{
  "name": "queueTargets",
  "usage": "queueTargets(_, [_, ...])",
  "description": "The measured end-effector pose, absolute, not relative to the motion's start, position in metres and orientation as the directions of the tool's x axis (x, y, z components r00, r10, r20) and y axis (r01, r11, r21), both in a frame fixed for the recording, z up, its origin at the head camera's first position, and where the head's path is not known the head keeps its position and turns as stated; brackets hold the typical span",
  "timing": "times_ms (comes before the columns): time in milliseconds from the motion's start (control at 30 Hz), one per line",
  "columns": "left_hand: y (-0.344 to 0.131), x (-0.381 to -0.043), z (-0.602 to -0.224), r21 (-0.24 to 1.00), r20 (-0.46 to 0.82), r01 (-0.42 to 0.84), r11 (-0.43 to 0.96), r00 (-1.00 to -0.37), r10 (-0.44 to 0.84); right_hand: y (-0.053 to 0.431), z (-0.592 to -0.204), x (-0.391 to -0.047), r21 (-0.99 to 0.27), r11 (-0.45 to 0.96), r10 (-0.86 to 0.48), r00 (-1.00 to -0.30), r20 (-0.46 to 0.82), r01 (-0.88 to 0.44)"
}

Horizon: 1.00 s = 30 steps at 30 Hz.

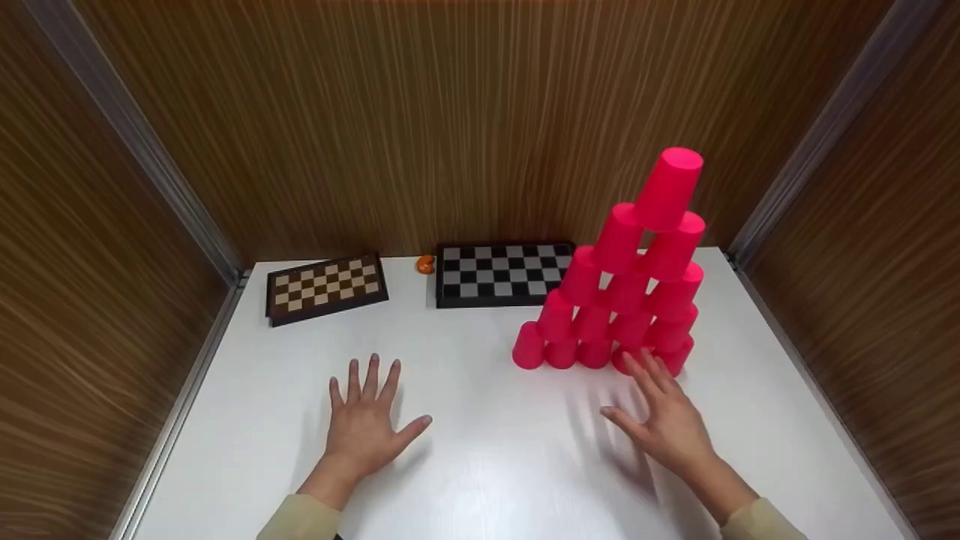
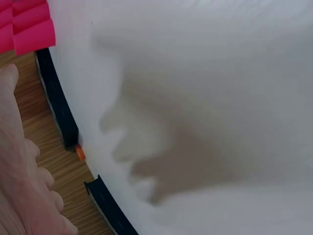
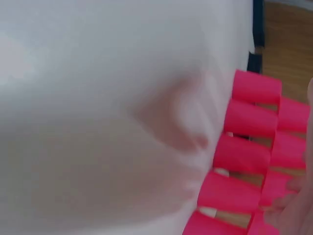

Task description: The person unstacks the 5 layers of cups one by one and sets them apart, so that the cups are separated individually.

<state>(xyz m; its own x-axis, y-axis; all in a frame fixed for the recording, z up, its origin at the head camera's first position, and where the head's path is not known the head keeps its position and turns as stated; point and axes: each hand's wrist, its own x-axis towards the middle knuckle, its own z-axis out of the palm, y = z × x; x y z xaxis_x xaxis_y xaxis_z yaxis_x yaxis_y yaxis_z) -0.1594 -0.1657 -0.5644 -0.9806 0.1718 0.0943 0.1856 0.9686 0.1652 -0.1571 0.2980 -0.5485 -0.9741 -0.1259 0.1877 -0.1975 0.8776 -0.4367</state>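
Bright pink cups [image 1: 592, 322], all upside down, form a tall pyramid at the right of the table, with a single cup [image 1: 670, 189] at its peak. My right hand [image 1: 667, 427] is spread in front of the pyramid's lower right side, holding nothing. In the head view its fingertips overlap the bottom row; contact cannot be told. The right wrist view shows the lower rows of cups [image 3: 252, 117] beside the fingers. My left hand [image 1: 364, 431] hovers over the table at the left with fingers spread and nothing in it, its shadow [image 2: 181, 156] falling on the white surface.
A black-and-grey checkered board [image 1: 495, 274] lies at the back, partly behind the pyramid. Left of it are a small orange object [image 1: 425, 264] and a brown checkered board [image 1: 326, 286]. Wood-grain panels [image 1: 420, 127] enclose the white table [image 1: 480, 450] at the back and sides.
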Motion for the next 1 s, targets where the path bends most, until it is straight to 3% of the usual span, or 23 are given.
queueTargets(267, [-0.169,-0.175,-0.541,0.173,0.103,0.207,0.963,-0.976,0.191,0.34,-0.534,-0.152,-0.535,0.826,0.019,-0.94,0.339,-0.177])
queueTargets(400, [-0.167,-0.189,-0.518,0.199,0.12,0.23,0.952,-0.97,0.21,0.357,-0.531,-0.157,-0.597,0.791,0.101,-0.934,0.343,-0.133])
queueTargets(600, [-0.156,-0.212,-0.481,0.225,0.151,0.278,0.934,-0.957,0.248,0.383,-0.537,-0.172,-0.732,0.681,0.16,-0.972,0.17,-0.016])
queueTargets(800, [-0.14,-0.232,-0.446,0.279,0.186,0.332,0.901,-0.939,0.289,0.405,-0.551,-0.196,-0.859,0.503,0.075,-0.995,-0.06,0.09])
queueTargets(1000, [-0.118,-0.249,-0.411,0.343,0.227,0.401,0.849,-0.913,0.339,0.414,-0.566,-0.217,-0.906,0.393,0.023,-0.986,-0.163,0.159])
